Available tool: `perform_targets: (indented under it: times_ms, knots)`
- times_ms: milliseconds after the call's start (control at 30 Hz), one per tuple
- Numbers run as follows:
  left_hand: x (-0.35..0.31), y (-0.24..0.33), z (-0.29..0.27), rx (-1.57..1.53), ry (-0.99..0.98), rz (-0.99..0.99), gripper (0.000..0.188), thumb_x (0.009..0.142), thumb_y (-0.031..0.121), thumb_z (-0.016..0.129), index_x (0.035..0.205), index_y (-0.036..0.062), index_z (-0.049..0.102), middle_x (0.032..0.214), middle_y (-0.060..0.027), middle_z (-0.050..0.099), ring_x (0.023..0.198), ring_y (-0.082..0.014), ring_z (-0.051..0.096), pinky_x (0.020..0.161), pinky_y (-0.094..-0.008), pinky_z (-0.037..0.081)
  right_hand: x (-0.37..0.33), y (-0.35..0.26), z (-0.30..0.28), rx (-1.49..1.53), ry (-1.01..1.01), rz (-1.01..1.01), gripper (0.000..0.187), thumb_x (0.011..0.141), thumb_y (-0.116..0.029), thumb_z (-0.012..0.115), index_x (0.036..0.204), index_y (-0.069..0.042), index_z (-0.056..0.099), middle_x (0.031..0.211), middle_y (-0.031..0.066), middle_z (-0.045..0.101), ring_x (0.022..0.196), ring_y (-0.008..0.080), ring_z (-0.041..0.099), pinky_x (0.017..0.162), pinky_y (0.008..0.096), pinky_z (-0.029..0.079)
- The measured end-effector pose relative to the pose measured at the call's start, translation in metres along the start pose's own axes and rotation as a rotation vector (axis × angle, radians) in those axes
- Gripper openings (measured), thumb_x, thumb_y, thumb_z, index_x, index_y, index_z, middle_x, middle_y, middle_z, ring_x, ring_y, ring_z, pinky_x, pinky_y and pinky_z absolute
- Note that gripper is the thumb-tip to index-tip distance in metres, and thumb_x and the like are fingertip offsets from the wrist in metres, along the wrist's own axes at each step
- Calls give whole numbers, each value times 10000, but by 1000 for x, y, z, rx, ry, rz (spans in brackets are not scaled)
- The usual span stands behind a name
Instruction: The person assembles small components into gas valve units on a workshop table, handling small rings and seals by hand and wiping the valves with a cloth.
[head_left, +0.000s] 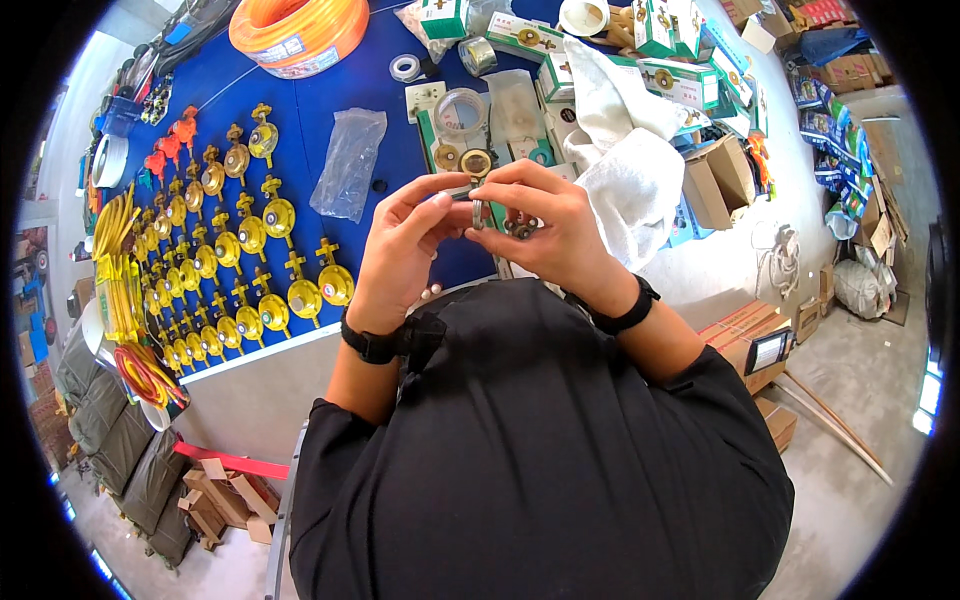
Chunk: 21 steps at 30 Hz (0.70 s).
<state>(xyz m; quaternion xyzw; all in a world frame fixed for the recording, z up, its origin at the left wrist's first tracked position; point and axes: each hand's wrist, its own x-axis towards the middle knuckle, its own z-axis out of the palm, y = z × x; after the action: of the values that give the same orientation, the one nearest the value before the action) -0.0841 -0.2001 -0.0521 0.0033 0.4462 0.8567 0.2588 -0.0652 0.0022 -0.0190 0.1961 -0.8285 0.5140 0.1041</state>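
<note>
Above the near edge of the blue table (300, 110), both my hands meet around a small metal fitting (477, 165) with a round, brass-coloured end and a silvery ring-like part below it. My left hand (408, 240) pinches it from the left, its fingertips against the metal. From the other side my right hand (550, 225) grips it between thumb and fingers. Several small metal pieces (521, 226) show under the curled fingers of that hand; their kind is too small to tell. Fingers partly hide the fitting.
Yellow gas regulators (278, 217) stand in rows at left, beside yellow hoses (115, 225). A clear plastic bag (349, 160) lies ahead, an orange hose coil (297, 38) farther back. To the right are a tape roll (461, 112), green-white boxes (680, 82), a white towel (632, 185) and an opened carton (722, 178).
</note>
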Motion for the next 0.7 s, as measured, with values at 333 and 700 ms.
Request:
perform_targets:
  times_ms: [333, 700]
  knots:
    - [6, -10, -7, 61, -49, -129, 260, 982, 137, 711, 1170, -39, 749, 1016, -85, 764, 891, -119, 709, 847, -266, 568, -3, 20, 10, -56, -15, -22, 319, 741, -95, 863, 1044, -86, 765, 1047, 62, 655, 770, 206, 681, 698, 318, 564]
    - [10, -17, -18, 98, 3, -162, 250, 985, 155, 720, 1140, -39, 757, 975, -92, 766, 851, -116, 710, 797, -247, 559, -5, 26, 13, -88, -54, 20, 308, 756, -107, 866, 1047, -81, 769, 1031, 61, 661, 815, 234, 710, 716, 328, 578]
